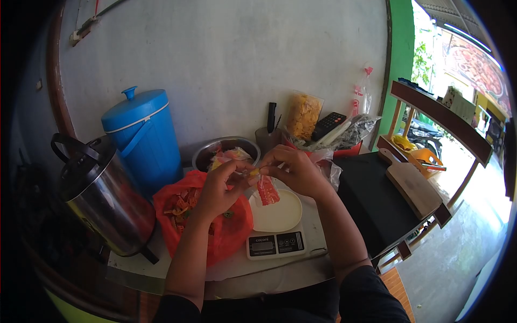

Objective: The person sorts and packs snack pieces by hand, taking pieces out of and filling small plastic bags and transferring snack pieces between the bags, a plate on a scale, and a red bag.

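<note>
My left hand (225, 185) and my right hand (297, 171) meet in front of me, fingertips pinched together at the top of a small clear plastic bag (267, 192). Red printing or contents show in the bag, which hangs over the white plate of a digital kitchen scale (290, 212). A small yellow bit (254, 173) shows between the fingertips; its kind is unclear. Beside my left forearm sits an open red plastic bag (237, 237) of orange-red snack pieces (183, 207). Behind my hands, a metal bowl (200, 160) holds small packets (230, 156).
A steel urn (110, 199) and a blue drink cooler (148, 145) stand left. Along the wall are a cup (265, 141) with a black-handled tool, a bag of yellow chips (304, 116) and a calculator (328, 126). A wooden cutting board (413, 188) lies on the black surface (361, 202) at right.
</note>
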Action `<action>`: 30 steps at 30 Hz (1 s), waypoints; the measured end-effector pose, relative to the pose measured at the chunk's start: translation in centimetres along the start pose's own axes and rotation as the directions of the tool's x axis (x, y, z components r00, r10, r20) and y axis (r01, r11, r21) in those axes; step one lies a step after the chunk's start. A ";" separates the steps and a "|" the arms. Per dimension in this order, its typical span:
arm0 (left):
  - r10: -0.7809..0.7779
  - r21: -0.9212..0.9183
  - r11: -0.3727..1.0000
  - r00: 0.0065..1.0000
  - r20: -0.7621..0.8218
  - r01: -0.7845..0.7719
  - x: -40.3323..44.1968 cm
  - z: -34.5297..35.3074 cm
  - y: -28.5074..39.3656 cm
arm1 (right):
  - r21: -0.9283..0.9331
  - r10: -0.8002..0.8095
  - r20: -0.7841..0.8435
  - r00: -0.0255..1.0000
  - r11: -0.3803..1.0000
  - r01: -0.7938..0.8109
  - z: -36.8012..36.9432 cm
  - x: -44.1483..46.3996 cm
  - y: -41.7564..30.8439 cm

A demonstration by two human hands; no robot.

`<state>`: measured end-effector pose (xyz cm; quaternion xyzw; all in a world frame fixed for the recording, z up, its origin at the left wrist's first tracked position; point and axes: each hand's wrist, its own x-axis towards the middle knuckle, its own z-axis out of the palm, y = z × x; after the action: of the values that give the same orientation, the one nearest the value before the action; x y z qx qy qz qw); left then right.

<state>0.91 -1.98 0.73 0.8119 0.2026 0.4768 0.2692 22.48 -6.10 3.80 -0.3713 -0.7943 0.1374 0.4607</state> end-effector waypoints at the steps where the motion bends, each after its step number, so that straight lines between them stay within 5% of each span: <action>1: 0.018 0.007 1.000 1.000 -0.002 -0.018 0.0 0.0 -0.1 | 0.000 0.001 -0.001 1.000 1.000 -0.001 0.0 -0.1 -0.1; 6: 0.099 0.079 0.992 0.994 0.036 -0.102 0.0 -0.7 -0.7 | 0.048 0.004 0.022 1.000 0.999 -0.005 0.2 -0.1 -0.2; 12: 0.049 -0.104 0.994 0.997 0.065 -0.042 -0.2 -0.4 -0.5 | 0.082 -0.030 0.034 0.999 0.996 0.027 0.4 -0.1 -0.2; 18: -0.084 0.025 0.996 0.987 0.138 0.082 -0.2 -0.9 0.4 | 0.011 -0.075 0.055 0.996 0.997 0.074 0.8 0.1 0.5; 21: 0.009 0.057 0.998 0.991 0.136 -0.016 -0.2 -1.3 -0.2 | 0.011 -0.044 0.086 0.995 0.999 0.044 1.0 0.0 0.4; 27: -0.045 -0.194 0.979 0.993 0.111 0.066 -0.3 -1.2 -0.3 | 0.021 -0.014 0.072 0.997 1.000 0.012 1.5 0.1 0.2; 30: -0.038 -0.171 0.984 0.994 0.100 0.055 -0.3 -1.4 -0.5 | 0.047 -0.005 0.102 0.995 0.999 0.001 1.4 0.1 0.6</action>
<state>-0.51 -1.43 0.85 0.8024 0.1662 0.4465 0.3594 21.54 -5.42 2.81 -0.3516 -0.8139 0.1742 0.4284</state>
